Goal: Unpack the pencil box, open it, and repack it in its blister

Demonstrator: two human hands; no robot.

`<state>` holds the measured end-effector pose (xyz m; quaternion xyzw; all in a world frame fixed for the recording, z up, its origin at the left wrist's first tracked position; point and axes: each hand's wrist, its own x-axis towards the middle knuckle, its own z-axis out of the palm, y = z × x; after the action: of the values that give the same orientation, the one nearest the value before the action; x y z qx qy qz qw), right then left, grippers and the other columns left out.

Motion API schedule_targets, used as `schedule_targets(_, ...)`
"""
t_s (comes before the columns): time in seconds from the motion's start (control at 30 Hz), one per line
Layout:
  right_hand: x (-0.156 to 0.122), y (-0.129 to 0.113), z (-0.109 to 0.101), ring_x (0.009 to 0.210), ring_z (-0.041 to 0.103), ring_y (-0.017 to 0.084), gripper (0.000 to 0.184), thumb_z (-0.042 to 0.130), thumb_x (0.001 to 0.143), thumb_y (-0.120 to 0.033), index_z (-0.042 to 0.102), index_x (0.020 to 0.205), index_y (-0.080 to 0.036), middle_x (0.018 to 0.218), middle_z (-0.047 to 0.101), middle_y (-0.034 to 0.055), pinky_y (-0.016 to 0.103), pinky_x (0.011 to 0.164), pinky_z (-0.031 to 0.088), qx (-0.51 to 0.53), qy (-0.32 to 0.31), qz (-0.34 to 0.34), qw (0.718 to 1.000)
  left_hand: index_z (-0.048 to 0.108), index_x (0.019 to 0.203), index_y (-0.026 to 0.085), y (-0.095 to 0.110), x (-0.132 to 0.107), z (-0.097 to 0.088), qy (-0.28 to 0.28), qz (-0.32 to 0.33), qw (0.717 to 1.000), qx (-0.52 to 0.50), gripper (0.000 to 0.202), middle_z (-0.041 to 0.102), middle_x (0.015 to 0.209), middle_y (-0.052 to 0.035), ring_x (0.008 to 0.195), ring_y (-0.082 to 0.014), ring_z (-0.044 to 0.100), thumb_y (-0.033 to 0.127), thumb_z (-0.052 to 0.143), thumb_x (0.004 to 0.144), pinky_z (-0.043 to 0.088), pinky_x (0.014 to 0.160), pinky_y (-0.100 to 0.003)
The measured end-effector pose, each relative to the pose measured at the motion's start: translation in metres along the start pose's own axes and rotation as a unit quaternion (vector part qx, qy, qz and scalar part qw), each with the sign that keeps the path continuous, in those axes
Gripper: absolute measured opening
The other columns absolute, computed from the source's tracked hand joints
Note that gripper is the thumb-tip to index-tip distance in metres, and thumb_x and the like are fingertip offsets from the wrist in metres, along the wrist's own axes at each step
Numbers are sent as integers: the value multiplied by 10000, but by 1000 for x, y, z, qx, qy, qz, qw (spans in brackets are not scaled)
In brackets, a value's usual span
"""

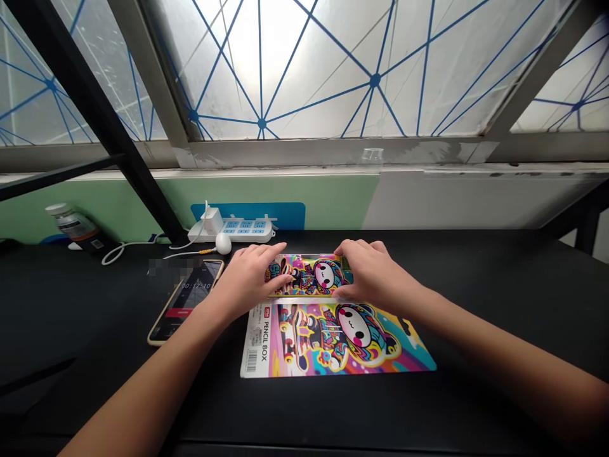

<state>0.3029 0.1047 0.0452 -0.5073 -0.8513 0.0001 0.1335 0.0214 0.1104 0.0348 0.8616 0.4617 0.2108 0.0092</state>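
Note:
A colourful pencil box [307,275] with a cartoon figure on its lid lies lengthwise across the table in front of me. My left hand [254,273] grips its left end, thumb on the lid. At the other end my right hand [368,270] holds it, with the thumb along the near edge and the fingers at the far edge. Directly in front of the box lies a flat printed card [333,339] marked "PENCIL BOX", showing the same figure, with a barcode at its left. The box covers or meets the card's far edge.
Left of the card lies a phone [190,298] with a running timer, partly behind my left forearm. Behind it a white power strip [247,230] with a plug and cable stands by the wall. A bottle [76,225] leans at the far left, near a black metal post [143,171].

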Motion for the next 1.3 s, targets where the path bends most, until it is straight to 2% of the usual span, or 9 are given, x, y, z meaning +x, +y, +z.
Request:
schedule_targets(0.2, -13, -17, 1, 1021, 574, 317, 364, 758, 795, -199, 543, 1089, -196, 1070, 633, 100, 616, 1147, 262, -100, 106, -36, 989, 666, 1232, 179, 4, -2, -6, 51, 52, 997, -9, 454, 707, 1108, -102, 1003, -275, 660, 361, 822, 847, 562, 855, -418)
schedule_targets(0.33, -27, -19, -10, 1013, 576, 307, 219, 585, 907, -124, 597, 1121, -166, 1044, 662, 123, 576, 1122, 390, -142, 156, -128, 969, 671, 1193, 220, 18, -15, -14, 115, 105, 988, -9, 270, 675, 1126, -96, 1045, -271, 613, 302, 712, 939, 545, 911, -437)
schedule_targets(0.47, -70, -25, -19, 1140, 626, 308, 282, 537, 947, -105, 602, 1214, -166, 1091, 722, 135, 526, 1030, 525, -85, 235, -190, 949, 591, 1337, 250, 40, -54, -22, 176, 203, 963, 28, 412, 663, 1157, -100, 1043, -273, 582, 163, 669, 942, 532, 947, -473)
schedule_targets(0.57, -111, -30, -8, 1300, 603, 303, 362, 511, 979, -93, 580, 1323, -179, 1299, 716, 137, 538, 1103, 491, -81, 249, -220, 940, 571, 1383, 237, 57, -92, -13, 150, 228, 962, 11, 502, 670, 1184, -98, 1125, -261, 580, 53, 630, 919, 453, 1103, -503)
schedule_targets(0.73, -147, -39, 22, 1367, 557, 310, 438, 428, 1012, -88, 573, 1424, -116, 1440, 630, 129, 486, 1125, 489, -79, 180, -205, 959, 609, 1358, 317, 67, -129, 9, 93, 106, 989, -43, 498, 613, 1393, -92, 1301, -304, 533, 92, 633, 913, 510, 1079, -454)
schedule_targets(0.9, -142, -39, 23, 1315, 609, 297, 461, 490, 999, -102, 564, 1452, -150, 1416, 652, 114, 477, 1096, 524, -47, 164, -187, 967, 333, 1568, 374, 61, -127, 11, 11, -15, 993, -120, 819, 481, 1572, -118, 1375, -386, 529, 378, 757, 867, 551, 1046, -534)
schedule_targets(1.03, -140, -29, 21, 1241, 661, 284, 527, 647, 976, -405, 577, 1434, -153, 1363, 690, 137, 426, 1010, 587, -12, 157, -192, 969, 199, 1609, 375, 57, -127, 17, 6, -57, 989, -138, 957, 501, 1551, -139, 1336, -390, 577, 374, 772, 842, 562, 1025, -549)
schedule_targets(1.13, -144, -16, 24, 1261, 641, 313, 696, 695, 896, -567, 553, 1451, -171, 1404, 656, 163, 451, 994, 592, 7, 154, -140, 978, 206, 1598, 390, 56, -129, 21, 5, -76, 986, -146, 959, 537, 1515, -131, 1315, -383, 597, 359, 782, 833, 564, 1016, -548)
schedule_targets(1.3, -153, 4, 24, 1369, 552, 328, 755, 729, 869, -555, 484, 1505, -229, 1507, 567, 150, 486, 1045, 565, 78, 84, -28, 993, 136, 1608, 413, 56, -131, 22, -2, -132, 978, -163, 1031, 528, 1516, -130, 1352, -378, 566, 362, 802, 822, 522, 1045, -575)
